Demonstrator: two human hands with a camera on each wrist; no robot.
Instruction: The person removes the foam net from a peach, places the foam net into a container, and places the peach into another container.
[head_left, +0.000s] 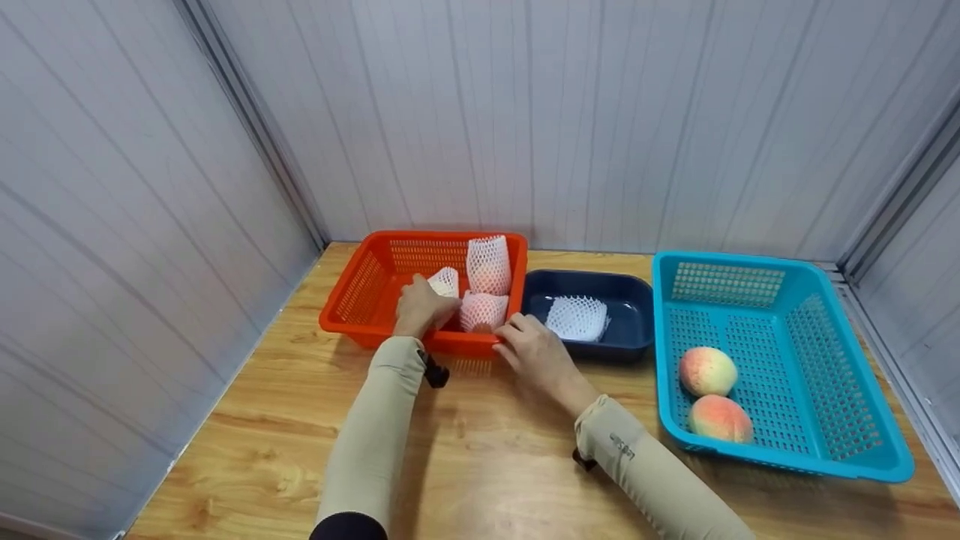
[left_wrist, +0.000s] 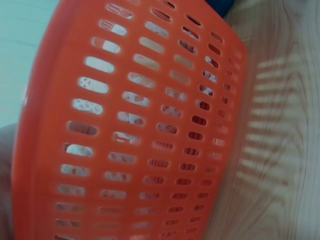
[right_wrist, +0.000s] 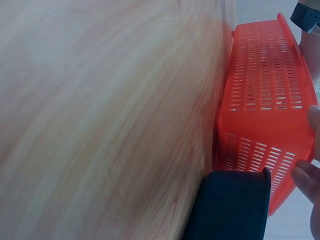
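Observation:
Inside the orange-red basket (head_left: 352, 300), my left hand (head_left: 421, 307) holds a white foam net (head_left: 445, 280) between thumb and fingers. The fingertips and whatever lies in that net are mostly hidden. Right of it in the basket are an upright net-wrapped peach (head_left: 489, 270) and a lower net-wrapped peach (head_left: 484, 309). My right hand (head_left: 536, 356) touches the basket's front right rim with loosely bent fingers (right_wrist: 304, 176). In the left wrist view, the slotted basket wall (left_wrist: 135, 120) fills most of the picture, with white netting behind the slots.
A dark blue tray (head_left: 634, 319) beside the basket contains white foam netting (head_left: 577, 319). Two bare peaches (head_left: 708, 371) lie in a turquoise basket (head_left: 780, 360) on the right. The wooden table (head_left: 480, 450) ends at panelled walls at the back and sides.

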